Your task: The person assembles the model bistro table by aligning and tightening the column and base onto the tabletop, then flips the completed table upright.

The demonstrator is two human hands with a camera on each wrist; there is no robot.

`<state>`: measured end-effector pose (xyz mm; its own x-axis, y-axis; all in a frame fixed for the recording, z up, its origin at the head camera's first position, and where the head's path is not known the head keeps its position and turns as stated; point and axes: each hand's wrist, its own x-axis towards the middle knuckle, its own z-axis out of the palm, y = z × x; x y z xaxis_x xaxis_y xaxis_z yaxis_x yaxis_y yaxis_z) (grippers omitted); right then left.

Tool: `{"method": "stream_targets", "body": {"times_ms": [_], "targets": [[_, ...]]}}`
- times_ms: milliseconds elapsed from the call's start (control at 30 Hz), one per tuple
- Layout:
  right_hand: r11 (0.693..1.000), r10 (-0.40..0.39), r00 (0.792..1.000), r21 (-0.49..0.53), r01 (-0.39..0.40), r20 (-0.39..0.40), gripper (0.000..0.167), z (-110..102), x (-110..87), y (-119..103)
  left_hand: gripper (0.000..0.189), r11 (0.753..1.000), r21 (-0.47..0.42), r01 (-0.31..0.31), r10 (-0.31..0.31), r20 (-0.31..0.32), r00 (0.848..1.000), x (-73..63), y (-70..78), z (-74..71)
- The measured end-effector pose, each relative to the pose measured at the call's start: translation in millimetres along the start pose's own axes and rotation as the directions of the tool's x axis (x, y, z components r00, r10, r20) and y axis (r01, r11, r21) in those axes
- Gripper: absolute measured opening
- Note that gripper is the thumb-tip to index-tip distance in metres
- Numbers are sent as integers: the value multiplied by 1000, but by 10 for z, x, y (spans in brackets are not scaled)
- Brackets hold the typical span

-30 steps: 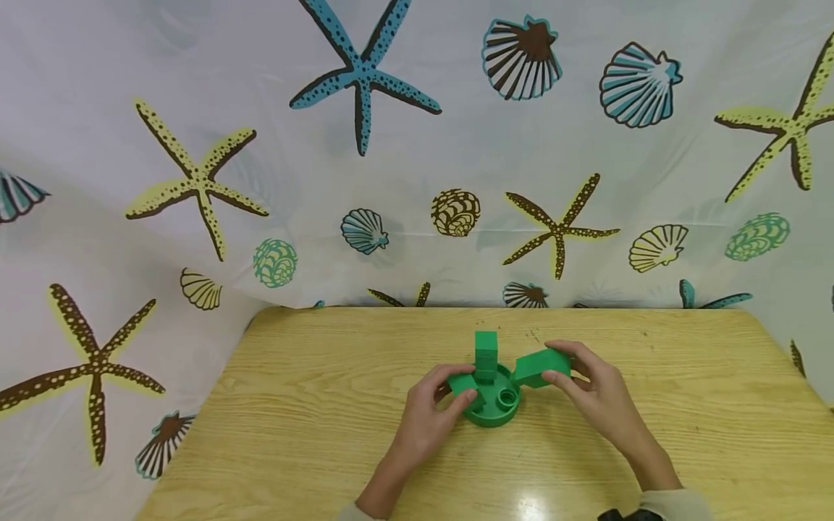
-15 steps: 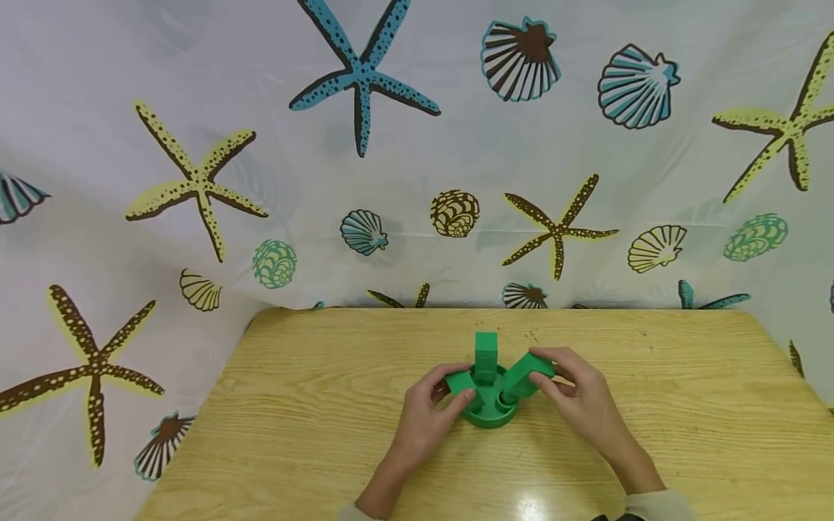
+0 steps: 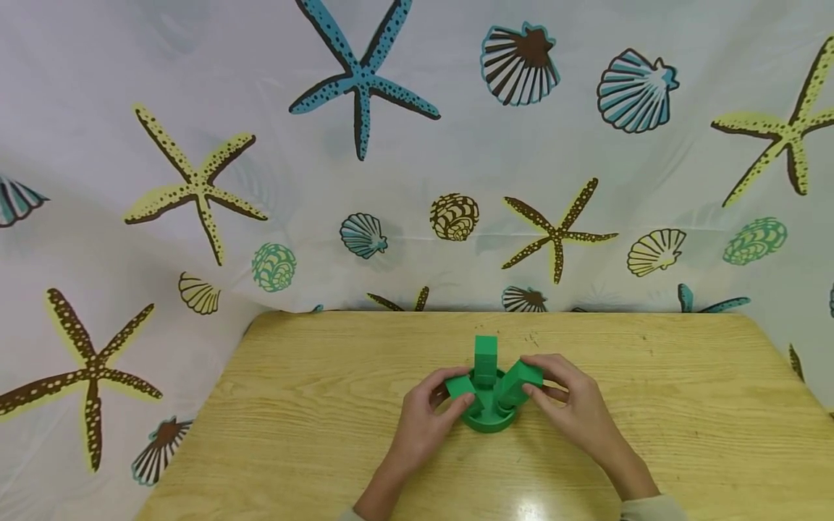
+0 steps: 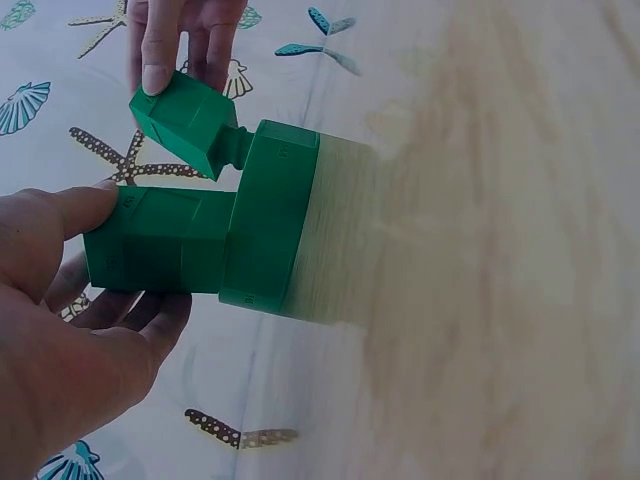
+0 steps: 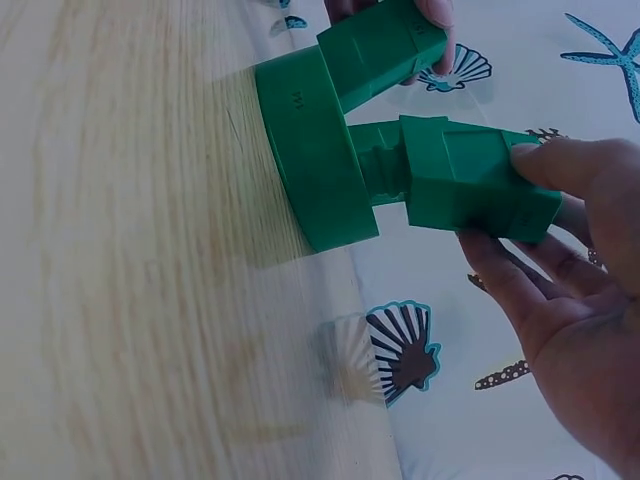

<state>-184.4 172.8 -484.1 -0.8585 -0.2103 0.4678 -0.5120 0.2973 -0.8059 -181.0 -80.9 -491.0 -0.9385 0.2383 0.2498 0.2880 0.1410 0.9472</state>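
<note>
On the table stands a round green base (image 3: 490, 425) with a low rim. A green block (image 3: 485, 353) rises upright at its back. My left hand (image 3: 422, 416) grips a second green block (image 4: 160, 240) on the base's left side, thumb and fingers on opposite faces. Between the thumb and fingers of my right hand (image 3: 576, 398) is a third green block (image 5: 480, 180), tilted at the base's right side. Its lower end meets a short ringed post (image 5: 380, 172) that juts up from the base, with part of the post showing in the right wrist view.
The wooden table (image 3: 313, 405) has a light grain and a bright reflection near its front. Behind it hangs a white curtain (image 3: 417, 166) printed with starfish and shells, which also runs along the left and right sides.
My right hand has moved left with its block, turning the block from nearly level to steeper and bringing it down over the ringed post. My left hand has kept its hold.
</note>
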Motion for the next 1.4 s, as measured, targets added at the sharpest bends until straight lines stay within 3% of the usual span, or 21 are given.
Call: {"method": "stream_targets", "body": {"times_ms": [567,933,1133,1400], "targets": [[993,98,991,55,-104,87,37,-3,8,5,40,1000,-3,-7,7,-6,1000,18,-2,-1],[985,111,979,113,-131,169,40,-14,-8,38,40,1000,-17,6,-7,-7,1000,1,-23,-16],[985,118,977,104,-138,177,45,-33,-21,28,39,1000,-20,3,-3,-8,1000,-1,-34,-12],[979,101,960,147,-143,261,43,-152,-33,3,39,1000,-10,1,-1,-6,1000,9,-32,-4]]}}
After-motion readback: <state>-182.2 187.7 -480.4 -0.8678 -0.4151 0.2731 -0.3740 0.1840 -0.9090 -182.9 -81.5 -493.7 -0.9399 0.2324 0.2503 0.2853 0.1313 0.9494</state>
